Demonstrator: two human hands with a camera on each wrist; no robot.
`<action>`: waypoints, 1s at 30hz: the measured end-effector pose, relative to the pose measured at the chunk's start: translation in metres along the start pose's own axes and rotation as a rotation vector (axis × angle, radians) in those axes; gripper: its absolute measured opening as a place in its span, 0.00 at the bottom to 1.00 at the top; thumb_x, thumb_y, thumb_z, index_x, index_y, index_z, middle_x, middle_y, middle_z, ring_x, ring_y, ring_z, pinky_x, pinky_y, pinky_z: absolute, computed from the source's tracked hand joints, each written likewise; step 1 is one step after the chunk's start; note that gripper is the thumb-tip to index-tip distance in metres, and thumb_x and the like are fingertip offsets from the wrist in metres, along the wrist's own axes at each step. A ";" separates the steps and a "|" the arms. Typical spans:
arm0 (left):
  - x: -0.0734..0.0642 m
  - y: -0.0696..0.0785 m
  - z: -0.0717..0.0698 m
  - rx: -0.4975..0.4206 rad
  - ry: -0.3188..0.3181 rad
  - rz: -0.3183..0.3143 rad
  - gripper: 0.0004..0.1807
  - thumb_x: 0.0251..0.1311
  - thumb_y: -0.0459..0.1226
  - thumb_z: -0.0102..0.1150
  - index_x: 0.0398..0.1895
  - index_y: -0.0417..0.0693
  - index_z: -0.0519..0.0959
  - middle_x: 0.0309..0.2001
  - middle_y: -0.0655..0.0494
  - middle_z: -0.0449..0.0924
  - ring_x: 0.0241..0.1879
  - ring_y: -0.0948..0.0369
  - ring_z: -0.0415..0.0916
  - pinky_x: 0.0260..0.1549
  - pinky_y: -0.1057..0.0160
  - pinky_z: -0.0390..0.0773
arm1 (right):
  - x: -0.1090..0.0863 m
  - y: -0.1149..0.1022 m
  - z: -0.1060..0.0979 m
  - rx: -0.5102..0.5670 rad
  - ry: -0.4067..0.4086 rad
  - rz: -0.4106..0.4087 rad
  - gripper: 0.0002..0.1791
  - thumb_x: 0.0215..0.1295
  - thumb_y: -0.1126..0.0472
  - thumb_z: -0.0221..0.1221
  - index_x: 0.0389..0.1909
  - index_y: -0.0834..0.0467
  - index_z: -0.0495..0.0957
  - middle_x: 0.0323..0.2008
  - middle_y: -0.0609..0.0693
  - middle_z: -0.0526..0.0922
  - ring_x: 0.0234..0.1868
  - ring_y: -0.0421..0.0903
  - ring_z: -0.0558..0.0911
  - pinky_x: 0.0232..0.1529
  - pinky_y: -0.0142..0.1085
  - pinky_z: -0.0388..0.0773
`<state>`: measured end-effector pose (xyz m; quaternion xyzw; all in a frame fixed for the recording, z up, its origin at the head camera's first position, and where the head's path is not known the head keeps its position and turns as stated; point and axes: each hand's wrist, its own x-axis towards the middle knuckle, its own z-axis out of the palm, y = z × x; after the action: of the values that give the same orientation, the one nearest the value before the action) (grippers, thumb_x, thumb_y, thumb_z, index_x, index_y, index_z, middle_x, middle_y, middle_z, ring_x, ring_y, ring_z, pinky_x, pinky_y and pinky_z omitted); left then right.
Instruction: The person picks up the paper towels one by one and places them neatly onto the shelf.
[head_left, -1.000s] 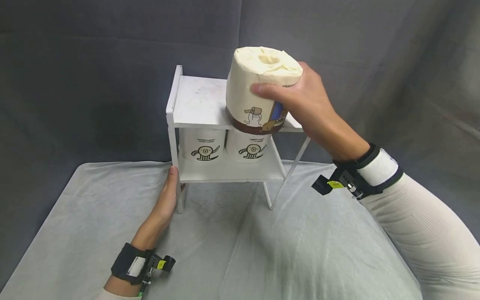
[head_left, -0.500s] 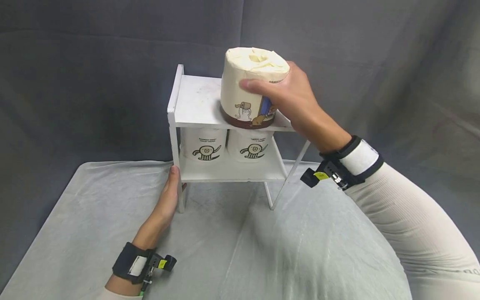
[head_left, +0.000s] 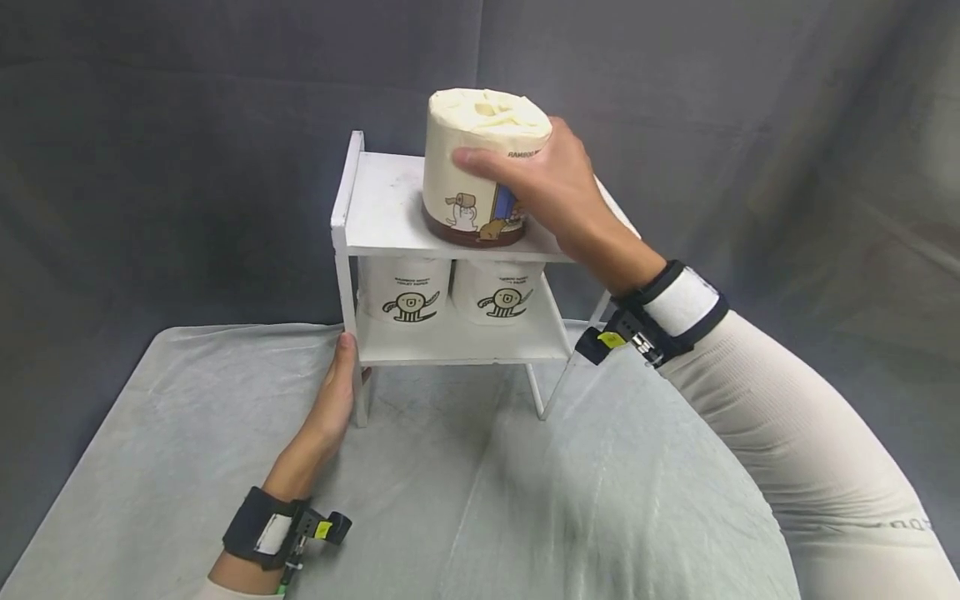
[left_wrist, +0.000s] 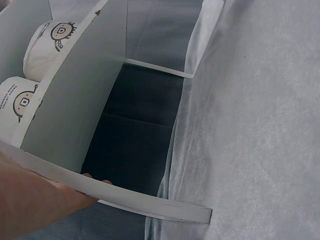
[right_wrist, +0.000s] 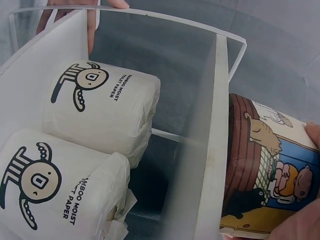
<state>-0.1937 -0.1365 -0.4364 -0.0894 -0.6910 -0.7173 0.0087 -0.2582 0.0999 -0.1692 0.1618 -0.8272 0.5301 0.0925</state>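
A cream toilet paper roll (head_left: 453, 175) with a brown lower band and cartoon animals is at the top board of a white two-tier shelf (head_left: 386, 192). My right hand (head_left: 551, 183) grips it from the right, thumb across its front. In the right wrist view, the printed roll (right_wrist: 270, 170) is close against the board; whether it bears its full weight there I cannot tell. My left hand (head_left: 333, 396) holds the shelf's front left leg, with fingertips (left_wrist: 106, 182) showing past the leg in the left wrist view.
Two white toilet paper rolls (head_left: 408, 292) with a black dog print stand side by side on the lower board (head_left: 457, 343). The shelf stands on a table with a pale grey cloth (head_left: 450, 500). A dark grey curtain (head_left: 187, 167) hangs behind.
My right hand has carried the cream roll leftward and farther back over the top board, clear of its front edge. The left hand and the shelf have stayed in place.
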 end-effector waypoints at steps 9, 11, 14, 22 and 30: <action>0.001 -0.002 0.000 0.003 -0.005 -0.002 0.43 0.79 0.64 0.15 0.87 0.52 0.26 0.86 0.45 0.28 0.85 0.49 0.25 0.81 0.36 0.37 | 0.006 -0.002 0.009 -0.007 0.003 0.023 0.27 0.58 0.44 0.78 0.55 0.49 0.85 0.47 0.49 0.90 0.50 0.45 0.87 0.55 0.39 0.82; 0.001 -0.002 -0.001 0.000 0.000 -0.004 0.44 0.79 0.64 0.15 0.87 0.52 0.27 0.86 0.45 0.28 0.85 0.50 0.25 0.81 0.36 0.37 | 0.008 -0.003 0.012 -0.010 0.004 0.026 0.27 0.58 0.43 0.78 0.55 0.49 0.85 0.47 0.49 0.90 0.50 0.45 0.86 0.55 0.39 0.82; 0.001 -0.001 -0.001 -0.015 0.006 -0.001 0.45 0.79 0.65 0.16 0.87 0.50 0.27 0.86 0.44 0.27 0.85 0.49 0.25 0.81 0.35 0.36 | 0.011 -0.005 0.016 -0.018 0.003 0.023 0.27 0.58 0.42 0.78 0.55 0.48 0.85 0.47 0.48 0.90 0.51 0.45 0.86 0.56 0.39 0.81; 0.001 -0.001 -0.001 -0.032 0.006 -0.002 0.44 0.80 0.64 0.16 0.87 0.50 0.28 0.86 0.45 0.27 0.85 0.50 0.25 0.81 0.35 0.37 | 0.016 -0.006 0.027 0.006 0.015 0.018 0.27 0.57 0.43 0.79 0.55 0.48 0.85 0.48 0.47 0.90 0.51 0.44 0.87 0.57 0.37 0.81; -0.001 0.000 -0.005 -0.058 0.009 0.000 0.47 0.79 0.66 0.19 0.87 0.48 0.27 0.86 0.45 0.26 0.85 0.51 0.24 0.81 0.35 0.36 | 0.016 -0.011 0.038 -0.003 0.029 0.071 0.38 0.55 0.38 0.79 0.62 0.48 0.75 0.51 0.47 0.88 0.53 0.42 0.86 0.59 0.35 0.80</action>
<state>-0.1929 -0.1411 -0.4366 -0.0864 -0.6698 -0.7374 0.0091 -0.2682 0.0590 -0.1710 0.1244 -0.8317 0.5342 0.0859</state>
